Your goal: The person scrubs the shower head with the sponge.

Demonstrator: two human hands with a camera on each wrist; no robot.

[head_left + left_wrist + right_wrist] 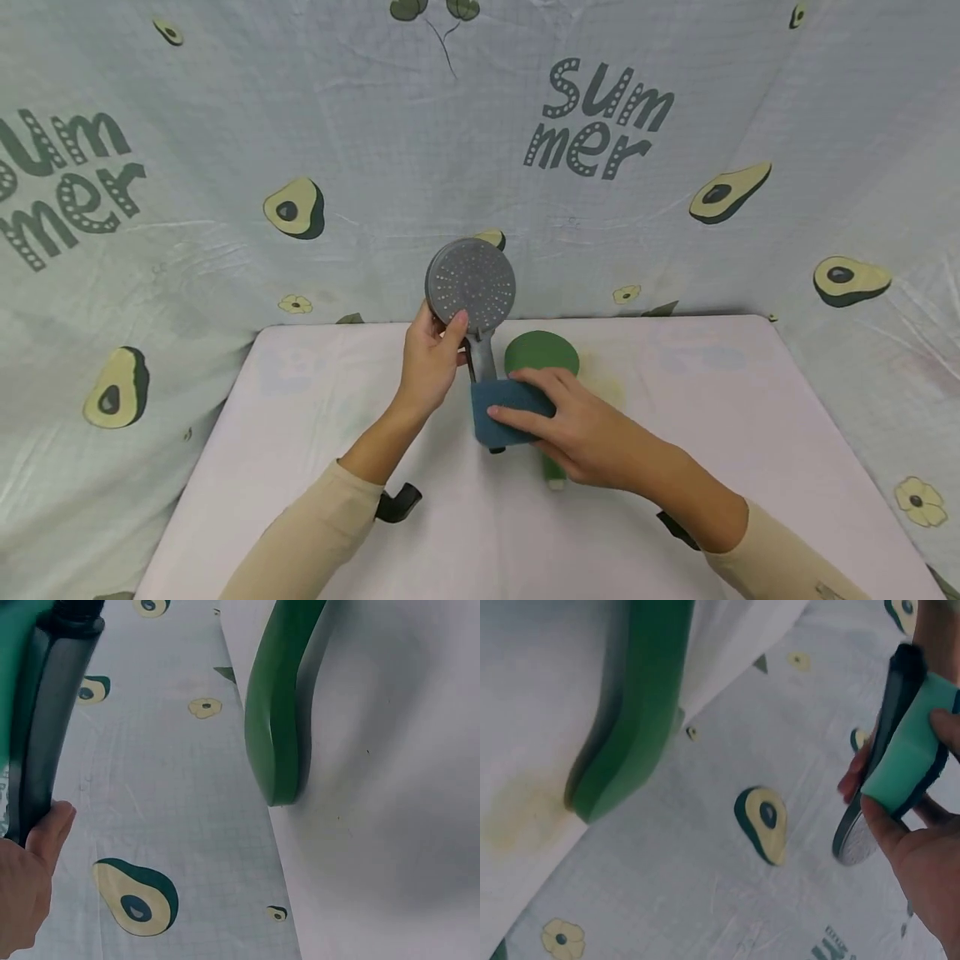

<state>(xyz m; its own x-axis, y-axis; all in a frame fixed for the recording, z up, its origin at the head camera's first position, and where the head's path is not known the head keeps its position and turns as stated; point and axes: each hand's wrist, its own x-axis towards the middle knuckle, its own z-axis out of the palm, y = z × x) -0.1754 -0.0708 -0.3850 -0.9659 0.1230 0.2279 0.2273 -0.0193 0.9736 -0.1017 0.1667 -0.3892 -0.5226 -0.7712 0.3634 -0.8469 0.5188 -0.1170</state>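
At twelve o'clock from the person, above the table (315, 467), the left hand (429, 367) grips the grey shower head (471, 285) just below its disc, holding it upright with the nozzles facing back, likely to steady it for wiping. The right hand (581, 433) wraps fingers and thumb round a blue sponge (504, 408), pressing it against the handle. A green shower head (542, 353) lies at one o'clock, just behind.

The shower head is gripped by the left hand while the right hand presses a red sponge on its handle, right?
Not quite: the sponge is blue, as the head view shows. The left hand does grip the shower head, and the right hand presses the sponge on its handle.
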